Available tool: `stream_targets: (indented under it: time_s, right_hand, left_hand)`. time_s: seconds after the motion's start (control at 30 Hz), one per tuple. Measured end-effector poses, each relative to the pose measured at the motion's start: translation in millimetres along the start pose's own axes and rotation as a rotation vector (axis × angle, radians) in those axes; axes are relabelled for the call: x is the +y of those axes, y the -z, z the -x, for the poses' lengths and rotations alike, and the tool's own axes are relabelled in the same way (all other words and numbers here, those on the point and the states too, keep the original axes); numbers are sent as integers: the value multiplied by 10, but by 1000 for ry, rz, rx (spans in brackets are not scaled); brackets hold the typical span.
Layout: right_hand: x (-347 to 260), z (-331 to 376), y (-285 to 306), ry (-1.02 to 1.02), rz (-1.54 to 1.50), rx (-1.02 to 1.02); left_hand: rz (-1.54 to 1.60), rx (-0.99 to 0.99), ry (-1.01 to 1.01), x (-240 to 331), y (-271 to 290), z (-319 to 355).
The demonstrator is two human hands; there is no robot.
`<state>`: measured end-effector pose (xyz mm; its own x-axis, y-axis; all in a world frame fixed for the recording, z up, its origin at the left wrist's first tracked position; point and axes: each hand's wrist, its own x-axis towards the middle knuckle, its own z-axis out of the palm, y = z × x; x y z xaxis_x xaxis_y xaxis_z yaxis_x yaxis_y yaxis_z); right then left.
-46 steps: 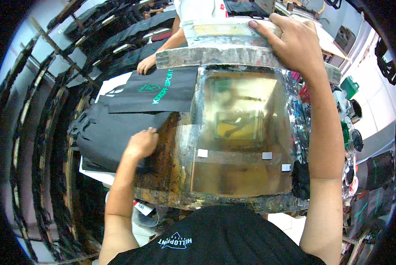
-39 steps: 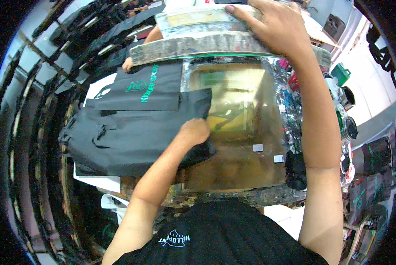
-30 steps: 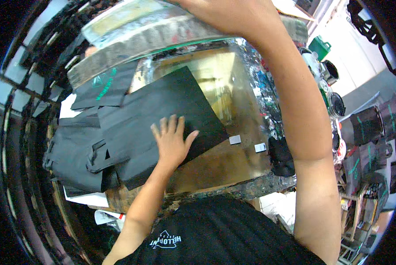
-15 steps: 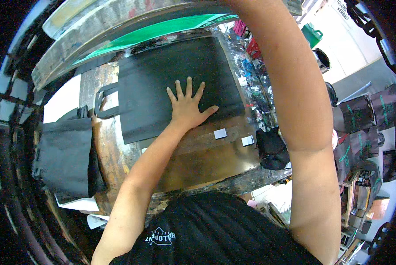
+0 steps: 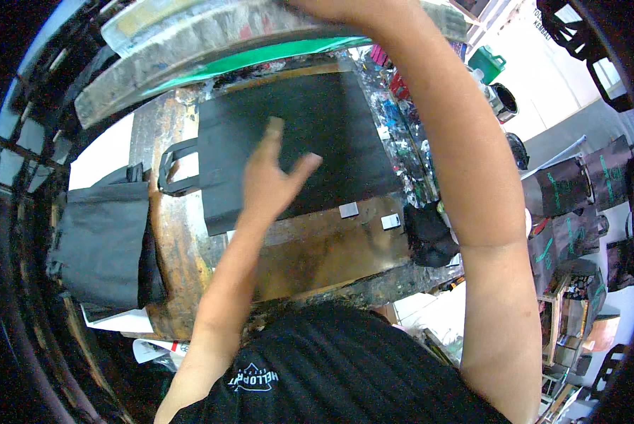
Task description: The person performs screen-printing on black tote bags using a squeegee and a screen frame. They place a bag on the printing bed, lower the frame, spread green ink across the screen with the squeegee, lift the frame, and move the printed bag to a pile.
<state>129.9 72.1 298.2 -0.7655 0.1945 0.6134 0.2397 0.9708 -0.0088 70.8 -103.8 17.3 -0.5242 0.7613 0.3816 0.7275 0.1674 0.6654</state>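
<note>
A black fabric tote bag (image 5: 345, 134) lies flat on the work board, its handle loop (image 5: 167, 168) sticking out to the left. Over the bag is my left hand (image 5: 264, 180), blurred, with thumb apart and fingers stretched out; it holds nothing. Whether it touches the cloth I cannot tell. My right arm reaches far forward, and my right hand (image 5: 335, 7) is at the top edge of the view by a raised, stained frame (image 5: 183, 56) with a green underside (image 5: 260, 55). The fingers of that hand are cut off from view.
Two small white blocks, a left one (image 5: 349, 210) and a right one (image 5: 391, 222), sit on the brown board (image 5: 317, 254) before the bag. More black bags (image 5: 101, 247) lie at left. A black cloth (image 5: 430, 233) and paint-spattered edge (image 5: 395, 141) are at right.
My left hand has moved left across the bag, its spread fingers drawing together. My right hand has shifted left along the raised frame. The view has shifted slightly.
</note>
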Motion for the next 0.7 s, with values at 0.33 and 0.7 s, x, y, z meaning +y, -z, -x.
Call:
stream_targets:
  time_s: [0.33, 0.7]
  right_hand:
    - [-530, 1652, -191, -7, 97, -218]
    - [-677, 2363, -880, -118, -20, -599]
  left_hand:
    - [548, 203, 354, 94, 1636, 759]
    - [-232, 193, 206, -859, 879, 1743]
